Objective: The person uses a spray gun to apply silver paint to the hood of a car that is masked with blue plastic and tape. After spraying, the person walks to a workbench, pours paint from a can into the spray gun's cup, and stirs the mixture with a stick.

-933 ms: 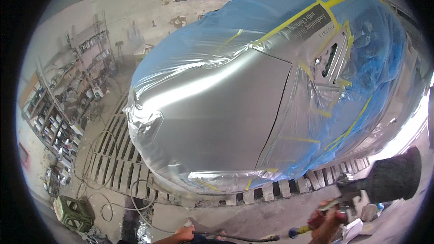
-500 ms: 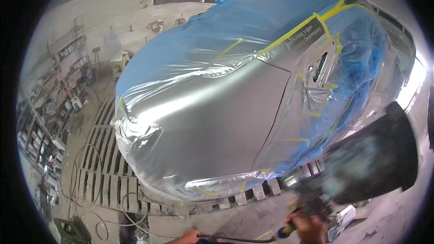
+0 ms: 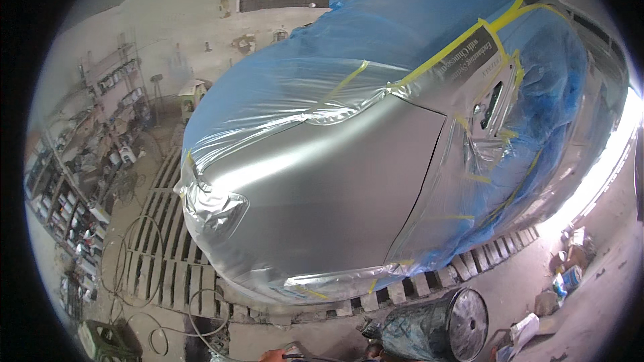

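A car's front fender panel [image 3: 335,191], satin silver-grey, faces me, framed by blue plastic masking film [image 3: 282,80] and yellow tape [image 3: 439,57]. At the lower edge, my left hand [image 3: 272,355] is closed around a dark hose [image 3: 298,358]; most of it is cut off. My right hand [image 3: 374,350] shows only as a few fingers, closed at the grip end of a black, drum-shaped blower-like tool [image 3: 416,327]. The tool lies level below the car, apart from it, its round end with a central hub turned to the right. Its handle is mostly hidden.
Slatted floor grating [image 3: 157,248] runs under and left of the car. A hose loops [image 3: 161,342] over the floor near a dark crate [image 3: 100,342]. Cluttered shelves [image 3: 67,208] line the left wall. Rubbish and papers [image 3: 560,281] lie at the right.
The black tool has swung left and down from the right side, away from the car. Its round end has come into view. My left hand stays low; the view has shifted slightly.
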Demonstrator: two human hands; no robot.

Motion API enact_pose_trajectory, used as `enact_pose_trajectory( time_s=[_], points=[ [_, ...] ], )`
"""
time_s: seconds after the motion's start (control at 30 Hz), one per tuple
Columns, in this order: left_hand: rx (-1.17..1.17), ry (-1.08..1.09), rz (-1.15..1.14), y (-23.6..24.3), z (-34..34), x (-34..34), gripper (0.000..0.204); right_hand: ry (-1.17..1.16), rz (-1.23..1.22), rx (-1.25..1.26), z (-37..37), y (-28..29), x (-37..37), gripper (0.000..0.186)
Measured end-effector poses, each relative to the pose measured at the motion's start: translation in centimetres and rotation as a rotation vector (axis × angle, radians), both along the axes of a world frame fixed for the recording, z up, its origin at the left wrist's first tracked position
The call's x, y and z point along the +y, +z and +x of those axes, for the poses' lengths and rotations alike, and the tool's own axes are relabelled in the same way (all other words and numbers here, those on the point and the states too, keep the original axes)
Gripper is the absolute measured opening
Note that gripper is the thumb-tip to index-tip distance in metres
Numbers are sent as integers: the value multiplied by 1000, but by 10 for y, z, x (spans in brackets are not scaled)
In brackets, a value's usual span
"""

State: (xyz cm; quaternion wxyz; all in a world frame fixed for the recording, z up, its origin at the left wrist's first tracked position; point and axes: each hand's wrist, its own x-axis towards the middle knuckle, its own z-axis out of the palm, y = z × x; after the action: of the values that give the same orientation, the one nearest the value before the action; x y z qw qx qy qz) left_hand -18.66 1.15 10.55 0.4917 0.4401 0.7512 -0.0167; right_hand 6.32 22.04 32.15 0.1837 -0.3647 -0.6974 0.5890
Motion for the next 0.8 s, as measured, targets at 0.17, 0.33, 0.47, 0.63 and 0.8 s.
enact_pose_trajectory(
  time_s=[0.17,0.33,0.47,0.63,0.8],
  points=[
    [150,35,6,-50,30,-12,25,247,-34,145,-8,-40,34,20],
    [179,-63,-197,-32,117,1,30,541,-93,308,7,-58,50,20],
    [231,-37,-126,21,208,30,29,646,-139,339,54,-65,65,20],
    [330,74,-211,48,263,48,25,711,-173,324,102,-59,88,20],
    [357,94,-115,47,292,50,25,671,-188,265,143,-56,116,19]
  ],
)
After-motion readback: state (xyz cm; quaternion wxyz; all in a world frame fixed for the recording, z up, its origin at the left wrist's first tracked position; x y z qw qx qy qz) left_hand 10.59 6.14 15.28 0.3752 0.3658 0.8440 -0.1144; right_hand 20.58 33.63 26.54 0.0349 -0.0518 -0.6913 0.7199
